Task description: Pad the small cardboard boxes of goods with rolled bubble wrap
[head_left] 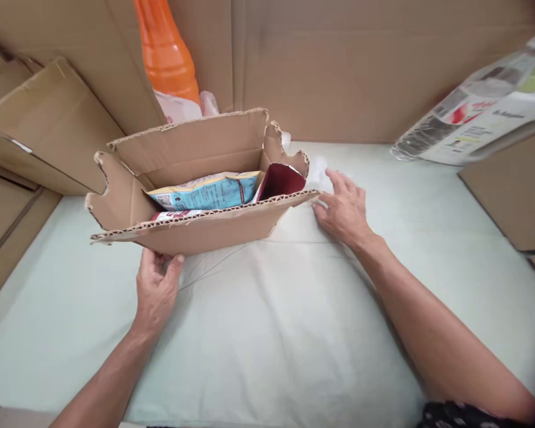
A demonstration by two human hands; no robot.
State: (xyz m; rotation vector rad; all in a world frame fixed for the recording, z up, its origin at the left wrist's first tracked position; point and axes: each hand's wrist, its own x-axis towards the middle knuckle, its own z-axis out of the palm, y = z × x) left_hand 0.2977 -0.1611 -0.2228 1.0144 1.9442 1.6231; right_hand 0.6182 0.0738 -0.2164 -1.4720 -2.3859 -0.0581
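An open-topped cardboard box (214, 230) with torn, ragged edges stands tilted on the pale green cloth. Inside lie a blue and yellow packet (209, 191) and a dark red packet (282, 180). Part of another red and white item (178, 215) shows along the front wall. My left hand (157, 282) grips the box's lower left edge, its fingers partly hidden beneath. Beside the box's right end is my right hand (344, 208), fingers apart and holding nothing. A whitish translucent item (320, 172), its kind unclear, lies between that hand and the box.
Behind the box stands an orange bottle (167, 56). Clear and white bottles (477, 116) lean at the right, partly blurred. Cardboard panels (374, 71) wall the back, and more cardboard boxes (57, 113) stand at the left. The pale green cloth (267, 333) covers the surface.
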